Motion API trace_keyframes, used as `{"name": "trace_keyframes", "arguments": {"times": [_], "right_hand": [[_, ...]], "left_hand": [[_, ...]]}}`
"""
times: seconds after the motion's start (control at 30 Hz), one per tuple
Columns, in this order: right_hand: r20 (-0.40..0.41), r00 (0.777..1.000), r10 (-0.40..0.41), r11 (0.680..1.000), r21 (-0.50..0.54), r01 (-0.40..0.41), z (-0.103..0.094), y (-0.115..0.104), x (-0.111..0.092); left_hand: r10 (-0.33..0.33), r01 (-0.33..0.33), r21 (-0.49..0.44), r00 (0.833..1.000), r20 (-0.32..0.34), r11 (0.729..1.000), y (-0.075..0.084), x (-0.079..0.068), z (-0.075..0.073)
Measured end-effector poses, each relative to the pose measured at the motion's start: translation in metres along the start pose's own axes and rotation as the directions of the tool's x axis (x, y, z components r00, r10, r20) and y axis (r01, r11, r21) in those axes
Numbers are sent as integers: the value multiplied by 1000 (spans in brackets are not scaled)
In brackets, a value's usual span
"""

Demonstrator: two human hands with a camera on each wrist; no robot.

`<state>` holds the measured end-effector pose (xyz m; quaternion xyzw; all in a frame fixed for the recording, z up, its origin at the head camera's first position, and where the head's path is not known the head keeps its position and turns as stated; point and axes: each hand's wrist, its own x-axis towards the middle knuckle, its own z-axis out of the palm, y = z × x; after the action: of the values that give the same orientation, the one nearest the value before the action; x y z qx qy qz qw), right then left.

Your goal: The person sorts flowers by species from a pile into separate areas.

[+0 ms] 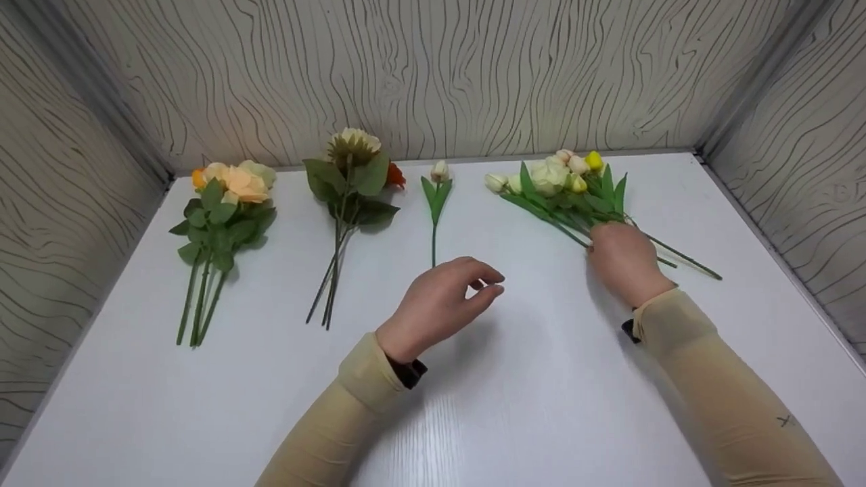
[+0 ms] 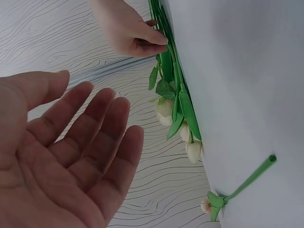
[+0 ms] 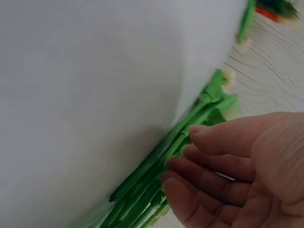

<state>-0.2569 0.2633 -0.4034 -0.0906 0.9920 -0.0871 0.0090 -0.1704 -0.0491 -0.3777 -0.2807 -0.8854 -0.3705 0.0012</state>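
My right hand is over the stems of a loose bunch of artificial flowers at the back right. White, pale pink and yellow tulips lie there around a larger cream bloom. In the right wrist view, its thumb and fingers come together at the green flower stems. My left hand hovers mid-table, holding nothing; its loosely bent fingers show spread in the left wrist view. Beyond it lies a single pale tulip, whose lower stem is hidden behind that hand in the head view.
Peach and orange roses lie at the left on the white table. Beside them is another bunch, with a cream bloom, a red one and dark leaves. Wood-patterned panels stand along the table's back and sides.
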Motion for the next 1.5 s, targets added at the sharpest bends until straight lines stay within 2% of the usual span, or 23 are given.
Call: {"name": "trace_keyframes", "arguments": {"times": [0.1,0.2,0.37,0.47,0.67,0.8,0.9,0.97,1.03,1.1,1.17,1.23,1.3,1.37,1.43,1.5], "right_hand": [[19,1000,-7,996,-93,8,3,0,2],[38,999,-18,989,-143,24,4,-1,5],[54,998,-23,989,-142,31,7,-3,11],[60,998,-16,995,-94,21,9,-2,12],[112,994,22,997,67,-29,8,-2,9],[147,988,45,981,182,-72,1,-5,4],[139,989,58,953,288,-97,-8,-12,-2],[125,990,62,921,374,-105,-16,-21,-7],[113,992,58,864,492,-107,-23,-34,-13],[93,995,29,784,615,-80,-28,-49,-19],[74,997,-18,684,728,-42,-30,-65,-26],[48,996,-80,586,811,8,-29,-81,-33],[33,989,-142,509,860,45,-27,-96,-40],[30,980,-197,459,886,66,-24,-108,-46],[35,969,-245,434,898,77,-19,-117,-51],[41,959,-281,425,901,86,-15,-124,-53]], "left_hand": [[3,-3,-4,1000,19,1000,-1,1,2],[-1,2,-10,999,32,1000,-2,0,3],[-12,13,-18,999,37,1000,-3,0,3],[-17,18,-22,999,40,1000,-4,1,3],[-37,39,-35,999,40,999,-6,2,3],[-43,44,-53,999,29,998,-8,3,1],[-62,62,-77,998,10,995,-9,4,-1],[-86,84,-108,996,-14,991,-9,4,-3],[-120,111,-157,992,-45,981,-9,5,-5],[-149,127,-224,985,-83,966,-8,5,-7],[-169,126,-296,977,-126,947,-7,6,-9],[-181,111,-363,969,-166,925,-6,6,-11],[-189,88,-430,961,-199,898,-5,6,-13],[-207,70,-495,951,-228,866,-4,6,-16],[-232,51,-564,939,-253,824,-3,5,-18],[-250,25,-635,931,-268,772,-2,5,-21]]}}
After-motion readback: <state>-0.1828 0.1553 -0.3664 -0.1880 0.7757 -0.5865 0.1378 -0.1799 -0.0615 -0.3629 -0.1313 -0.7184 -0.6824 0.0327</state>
